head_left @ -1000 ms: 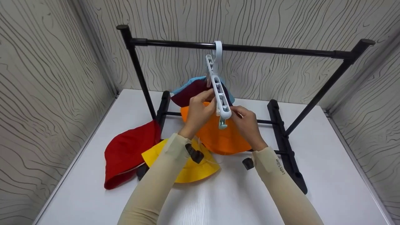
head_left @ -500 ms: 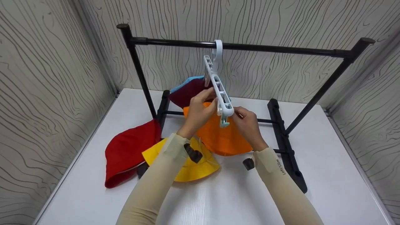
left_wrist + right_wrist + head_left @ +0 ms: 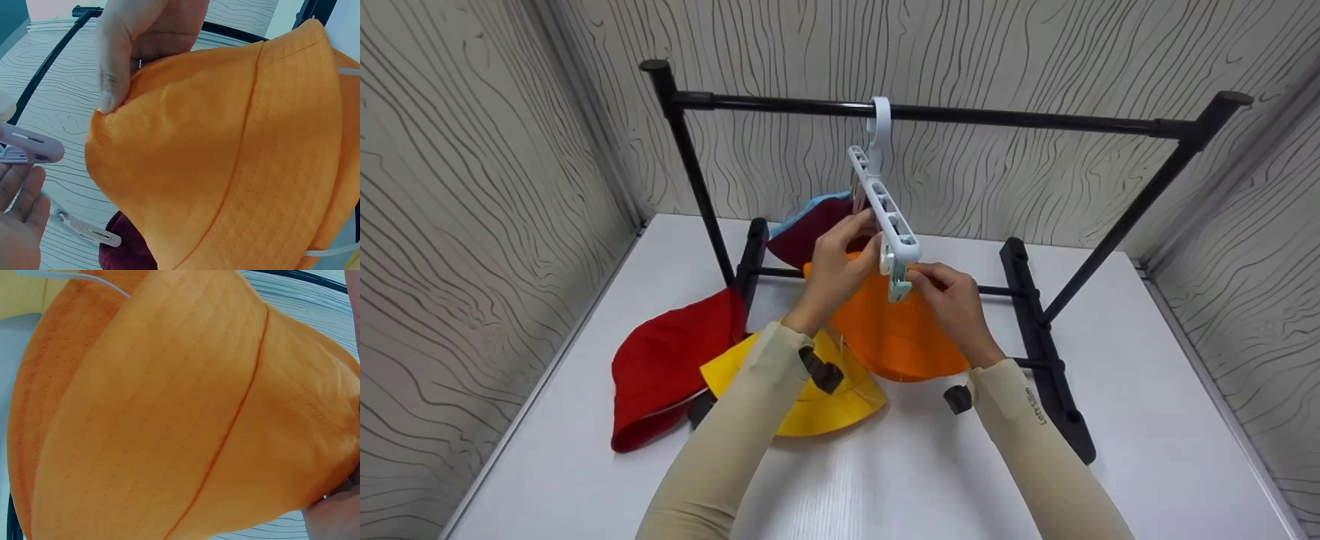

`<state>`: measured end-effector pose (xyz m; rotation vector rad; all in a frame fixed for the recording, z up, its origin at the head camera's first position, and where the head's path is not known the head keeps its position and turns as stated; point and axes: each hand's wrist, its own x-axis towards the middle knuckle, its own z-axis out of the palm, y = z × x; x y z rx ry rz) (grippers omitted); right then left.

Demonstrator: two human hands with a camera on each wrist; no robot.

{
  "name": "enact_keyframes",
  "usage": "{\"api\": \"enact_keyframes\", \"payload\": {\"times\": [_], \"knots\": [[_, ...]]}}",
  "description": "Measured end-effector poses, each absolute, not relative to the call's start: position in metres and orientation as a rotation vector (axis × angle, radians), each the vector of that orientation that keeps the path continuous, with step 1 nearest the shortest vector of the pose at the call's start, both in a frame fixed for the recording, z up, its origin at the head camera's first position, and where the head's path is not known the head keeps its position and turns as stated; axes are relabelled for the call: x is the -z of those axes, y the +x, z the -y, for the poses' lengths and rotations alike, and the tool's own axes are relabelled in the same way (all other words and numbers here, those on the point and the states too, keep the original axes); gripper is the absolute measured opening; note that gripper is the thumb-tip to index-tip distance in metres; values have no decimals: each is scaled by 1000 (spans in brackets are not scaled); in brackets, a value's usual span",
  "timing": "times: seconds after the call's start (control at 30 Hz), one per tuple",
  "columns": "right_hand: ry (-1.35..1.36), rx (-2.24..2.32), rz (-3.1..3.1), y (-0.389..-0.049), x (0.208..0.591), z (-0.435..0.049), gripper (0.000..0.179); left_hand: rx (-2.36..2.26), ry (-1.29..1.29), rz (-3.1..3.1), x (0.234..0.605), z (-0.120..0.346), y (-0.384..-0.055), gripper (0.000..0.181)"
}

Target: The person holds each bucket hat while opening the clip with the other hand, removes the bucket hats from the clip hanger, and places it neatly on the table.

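A pale, long clip hanger (image 3: 889, 214) hangs by its hook from the black rail, its near end pointing toward me. My left hand (image 3: 840, 262) pinches a clip (image 3: 36, 147) of it between thumb and fingers, as the left wrist view shows. My right hand (image 3: 952, 300) pinches the crown of an orange bucket hat (image 3: 896, 337), just below the hanger's near end. The hat's brim hangs downward, with a white cord (image 3: 101, 280) at it. A mint-green clip (image 3: 898, 287) dangles close to my right fingertips. Farther back, another clip (image 3: 98, 232) meets a maroon hat (image 3: 802, 236).
A light blue hat (image 3: 814, 206) shows behind the maroon one. A red bucket hat (image 3: 675, 360) lies at the left on the white table (image 3: 885, 495), beside a yellow hat (image 3: 825, 405) under my left forearm. The black rack (image 3: 1035, 118) stands around the work, with patterned walls behind.
The hanger's near end first swung slightly right, then dipped lower. My right hand and the orange hat have come down a little; my left hand has barely moved.
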<state>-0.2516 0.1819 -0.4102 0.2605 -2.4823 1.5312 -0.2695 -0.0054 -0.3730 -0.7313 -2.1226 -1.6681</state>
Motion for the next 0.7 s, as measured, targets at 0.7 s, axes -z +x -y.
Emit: {"api": "enact_keyframes", "payload": {"times": [0.7], "knots": [[57,-1651,2550,-246,428,-191,28,1632,-822,2070,381,11,-270,33]]}}
